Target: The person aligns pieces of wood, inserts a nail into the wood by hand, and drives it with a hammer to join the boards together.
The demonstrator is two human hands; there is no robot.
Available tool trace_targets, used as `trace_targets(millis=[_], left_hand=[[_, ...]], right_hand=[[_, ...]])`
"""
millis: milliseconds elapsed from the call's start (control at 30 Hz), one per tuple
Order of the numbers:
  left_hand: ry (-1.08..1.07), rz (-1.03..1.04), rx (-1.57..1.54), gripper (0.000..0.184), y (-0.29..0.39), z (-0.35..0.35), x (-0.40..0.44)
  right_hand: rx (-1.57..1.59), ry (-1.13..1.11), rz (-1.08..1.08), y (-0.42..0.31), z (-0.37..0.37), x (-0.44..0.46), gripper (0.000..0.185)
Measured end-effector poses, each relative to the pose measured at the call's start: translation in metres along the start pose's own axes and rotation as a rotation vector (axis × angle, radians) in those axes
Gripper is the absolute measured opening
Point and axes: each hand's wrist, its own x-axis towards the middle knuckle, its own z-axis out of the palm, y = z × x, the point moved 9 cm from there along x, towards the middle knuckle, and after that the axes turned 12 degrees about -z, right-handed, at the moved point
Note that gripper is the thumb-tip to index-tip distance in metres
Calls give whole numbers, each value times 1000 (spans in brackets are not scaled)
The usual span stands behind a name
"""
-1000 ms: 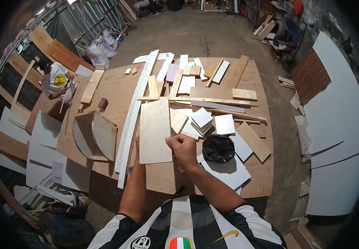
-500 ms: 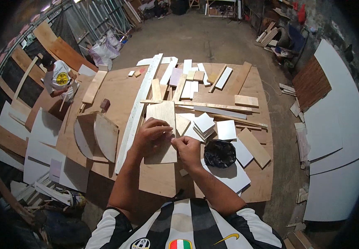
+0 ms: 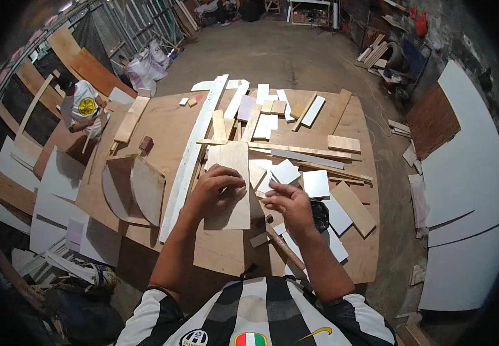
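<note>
Drawn farther apart since the earlier frame, my 2 hands show the left hand [image 3: 219,187] staying over the pale board [image 3: 226,219] and the right hand [image 3: 292,207] shifted rightward. From my remote view, the left fingers curl half closed; I can't tell whether they pinch anything. The board lies beneath that grip. Farther right, the hammer [image 3: 285,248] lies below the right hand, whose fingers stand parted, with nothing visibly gripped. Just right of that grip, the black bag [image 3: 319,216] is partly hidden.
</note>
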Motion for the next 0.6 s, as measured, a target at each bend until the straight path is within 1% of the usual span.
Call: trace_targets(millis=[67, 100, 167, 200, 233, 300, 333, 367, 433, 467, 600], left_hand=[[-1, -1, -19, 21, 1, 1, 1], [24, -9, -48, 22, 0, 0, 1], [51, -15, -77, 23, 1, -3, 2], [50, -40, -101, 24, 0, -4, 3], [48, -66, -126, 25, -2, -5, 4], [29, -81, -105, 25, -5, -6, 5], [8, -96, -86, 25, -6, -5, 5], [12, -97, -86, 25, -6, -6, 5], [-53, -144, -103, 28, -10, -3, 6], [-50, -146, -104, 28, -12, -2, 6], [-35, -171, -140, 26, -14, -3, 7]], right_hand=[[-125, 8, -162, -24, -2, 6, 30], [-127, 7, -162, -27, -2, 9, 30], [-180, -84, -191, -34, 6, 16, 29], [-307, -101, -189, -26, 2, 25, 26], [-307, -103, -190, -19, 2, 35, 26], [-650, -297, -675, -48, 32, 38, 22], [-563, -333, -661, -47, 40, 42, 23], [-563, -337, -661, -49, 46, 44, 23], [-458, -383, -438, -38, 58, 50, 19], [-472, -383, -486, -33, 59, 56, 15], [-568, -462, -484, -28, 66, 63, 13]])
